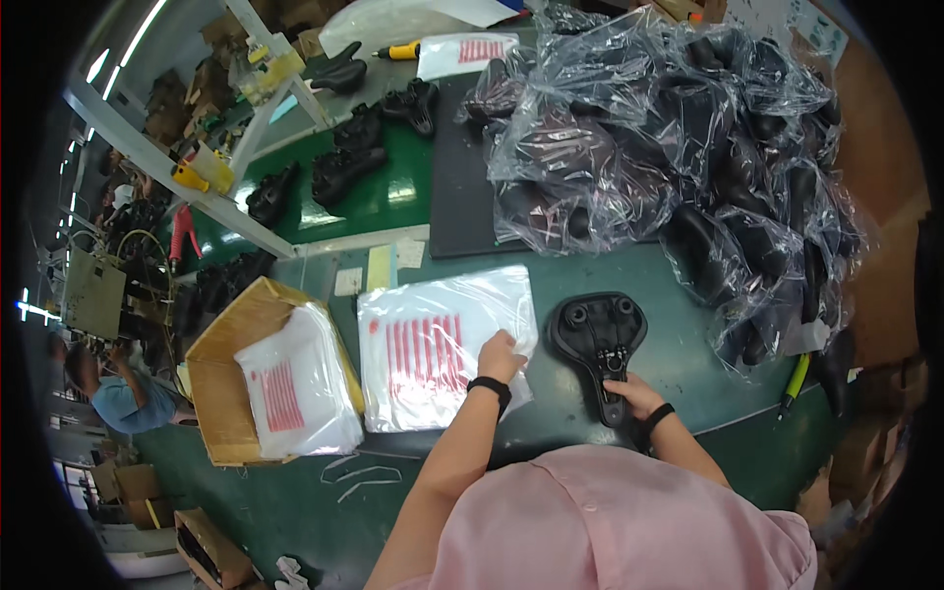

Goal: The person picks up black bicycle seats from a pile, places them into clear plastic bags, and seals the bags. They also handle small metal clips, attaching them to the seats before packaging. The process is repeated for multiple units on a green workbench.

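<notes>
Green workbench (pixel 678 364) spreads under me, with a heap of bagged black saddles (pixel 678 147) far right. My left hand (pixel 500 356) pinches the top clear plastic bag (pixel 442 354) of a flat stack near the middle. My right hand (pixel 634 395) grips the narrow nose of an upturned black saddle (pixel 598 339) just right of it. A cardboard box (pixel 221 379) of bags sits left.

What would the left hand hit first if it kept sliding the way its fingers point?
The left hand points up-right across the plastic bag stack; past the stack's edge, probably bare green table, then the pile of bagged saddles.
</notes>
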Tool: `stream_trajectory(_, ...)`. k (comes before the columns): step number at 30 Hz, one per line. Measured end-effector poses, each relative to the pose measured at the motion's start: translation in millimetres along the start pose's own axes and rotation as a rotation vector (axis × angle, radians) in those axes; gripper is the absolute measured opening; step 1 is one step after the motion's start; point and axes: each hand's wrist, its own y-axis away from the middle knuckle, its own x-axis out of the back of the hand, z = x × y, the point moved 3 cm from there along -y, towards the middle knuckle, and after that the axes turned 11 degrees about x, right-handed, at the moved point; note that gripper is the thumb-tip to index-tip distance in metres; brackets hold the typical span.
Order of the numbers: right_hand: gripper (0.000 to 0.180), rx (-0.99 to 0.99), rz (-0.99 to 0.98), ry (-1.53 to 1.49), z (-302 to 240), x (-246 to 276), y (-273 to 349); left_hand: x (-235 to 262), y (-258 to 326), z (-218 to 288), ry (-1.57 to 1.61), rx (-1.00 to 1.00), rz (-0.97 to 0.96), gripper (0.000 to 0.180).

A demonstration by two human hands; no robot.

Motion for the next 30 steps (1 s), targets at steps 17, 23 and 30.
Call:
stream_trajectory(17,0.055,0.054,-0.358,-0.148,-74,-160,-34,84,34,-50,0.825,0.294,-0.288,0.022)
stream_trajectory(23,0.061,0.118,-0.251,0.044,-29,-199,-109,95,34,-59,0.69,0.268,-0.19,0.014)
stream_trajectory(30,0.067,0.228,-0.058,0.314,-39,-156,-121,163,65,-139,1.54,0.184,0.042,0.013)
